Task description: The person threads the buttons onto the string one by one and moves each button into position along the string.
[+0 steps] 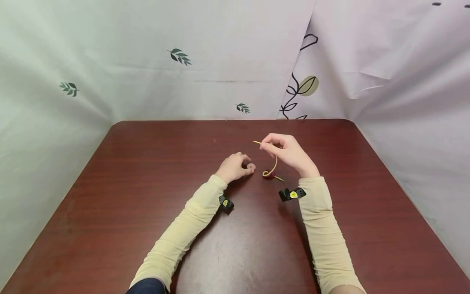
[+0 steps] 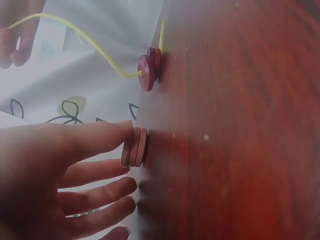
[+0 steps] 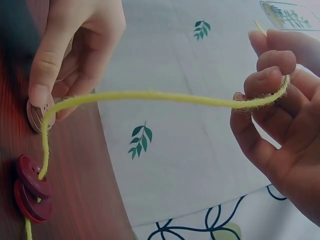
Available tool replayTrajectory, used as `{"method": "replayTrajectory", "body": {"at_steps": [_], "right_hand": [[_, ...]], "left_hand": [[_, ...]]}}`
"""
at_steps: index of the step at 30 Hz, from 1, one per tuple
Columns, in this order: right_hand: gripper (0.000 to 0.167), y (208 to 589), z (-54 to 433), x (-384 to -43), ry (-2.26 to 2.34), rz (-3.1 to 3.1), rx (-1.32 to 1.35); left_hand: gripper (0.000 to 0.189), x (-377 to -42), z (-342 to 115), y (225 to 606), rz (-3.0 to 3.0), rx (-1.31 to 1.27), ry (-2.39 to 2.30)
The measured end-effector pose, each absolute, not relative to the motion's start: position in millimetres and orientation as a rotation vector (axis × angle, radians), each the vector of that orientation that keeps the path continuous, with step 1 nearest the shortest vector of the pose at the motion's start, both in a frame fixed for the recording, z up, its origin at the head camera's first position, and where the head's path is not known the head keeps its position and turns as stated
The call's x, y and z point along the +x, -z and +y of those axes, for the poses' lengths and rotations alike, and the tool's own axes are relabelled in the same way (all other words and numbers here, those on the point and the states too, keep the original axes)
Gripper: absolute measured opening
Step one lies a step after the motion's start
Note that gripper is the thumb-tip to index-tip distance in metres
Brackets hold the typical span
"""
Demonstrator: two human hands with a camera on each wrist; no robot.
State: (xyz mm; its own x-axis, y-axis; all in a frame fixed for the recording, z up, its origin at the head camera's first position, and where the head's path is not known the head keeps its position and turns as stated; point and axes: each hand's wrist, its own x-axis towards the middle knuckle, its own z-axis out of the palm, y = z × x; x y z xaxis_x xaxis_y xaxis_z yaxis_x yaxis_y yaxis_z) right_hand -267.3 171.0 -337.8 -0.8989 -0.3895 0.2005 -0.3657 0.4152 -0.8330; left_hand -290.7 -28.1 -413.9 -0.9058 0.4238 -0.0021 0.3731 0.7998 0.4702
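My left hand (image 1: 231, 166) rests low over the table and pinches a small stack of pinkish-brown buttons (image 2: 135, 147) between thumb and fingers. They stand close together just above or on the wood; which one I cannot tell. Raised to the right, my right hand (image 1: 288, 152) pinches a yellow cord (image 3: 150, 95) close to its thin tip, which sticks out past the fingertips. From there the cord hangs in a curve down to dark red buttons (image 3: 34, 187) lying overlapped on the table. It runs through their holes, and a short tail comes out the other side.
The reddish-brown wooden table (image 1: 128, 183) reaches back to a pale cloth wall (image 1: 227, 81) printed with leaves. Black wrist cameras sit on both cream sleeves (image 1: 198, 208).
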Motion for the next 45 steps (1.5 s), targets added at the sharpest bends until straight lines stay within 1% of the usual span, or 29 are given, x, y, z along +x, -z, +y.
{"method": "replayTrajectory", "body": {"at_steps": [7, 14, 20, 27, 33, 37, 45], "right_hand": [[0.017, 339, 172, -268, 1.515, 2.63, -0.71], [0.011, 342, 172, -268, 1.436, 2.662, -0.747], [0.013, 342, 173, -267, 1.373, 2.673, -0.753], [0.013, 343, 176, -268, 1.343, 2.708, -0.719], [0.012, 342, 178, -269, 1.401, 2.703, -0.685], [0.015, 340, 177, -268, 1.513, 2.656, -0.713], [0.02, 339, 174, -268, 1.716, 2.49, -0.856]], "left_hand": [[0.03, -286, -30, 411, 2.91, 0.615, -0.715], [0.029, -289, -33, 405, 2.939, 0.582, -0.787], [0.026, -288, -36, 388, 2.961, 0.642, -0.917], [0.03, -285, -41, 372, 2.952, 0.692, -1.197], [0.029, -285, -45, 363, 2.905, 0.762, -1.465], [0.031, -282, -46, 357, 2.769, 0.77, -1.658], [0.032, -280, -44, 353, 2.611, 0.784, -1.731]]}}
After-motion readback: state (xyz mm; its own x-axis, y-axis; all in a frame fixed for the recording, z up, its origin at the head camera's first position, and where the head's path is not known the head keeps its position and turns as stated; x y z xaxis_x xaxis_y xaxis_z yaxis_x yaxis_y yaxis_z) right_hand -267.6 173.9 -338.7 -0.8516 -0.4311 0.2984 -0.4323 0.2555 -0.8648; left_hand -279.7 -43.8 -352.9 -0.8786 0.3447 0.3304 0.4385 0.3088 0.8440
